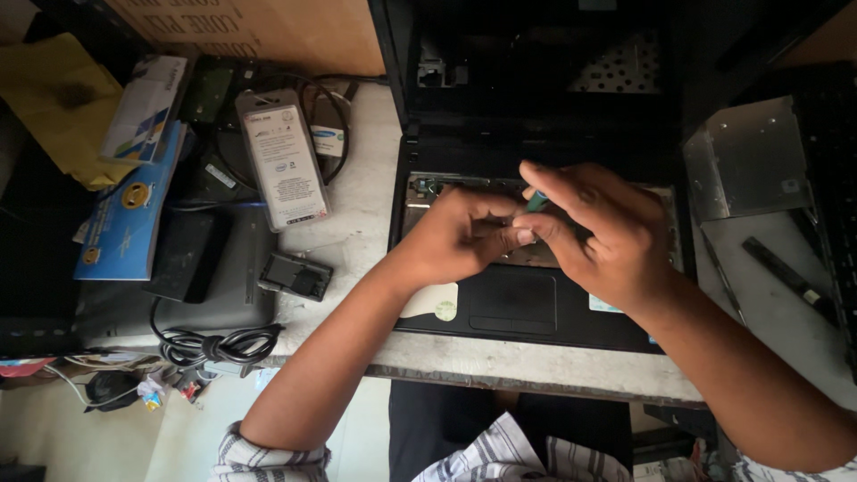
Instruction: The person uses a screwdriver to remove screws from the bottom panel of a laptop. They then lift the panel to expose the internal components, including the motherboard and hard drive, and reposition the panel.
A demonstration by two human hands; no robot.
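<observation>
An open black laptop (527, 312) lies on the table in front of me, its keyboard taken off so the metal tray (420, 192) under it shows. My left hand (455, 236) rests on that bare tray with its fingers curled and pinched toward my right hand. My right hand (594, 232) hovers just right of it, thumb and fingers closed on a small green-tipped tool (536, 201). The two hands touch at the fingertips and hide what lies beneath them.
At the left lie a boxed hard-drive pack (281, 161), a blue booklet (125, 219), a black power brick (187, 254) with coiled cable (219, 344) and a small black part (296, 275). A metal bracket (750, 156) and a black tool (790, 277) lie at the right.
</observation>
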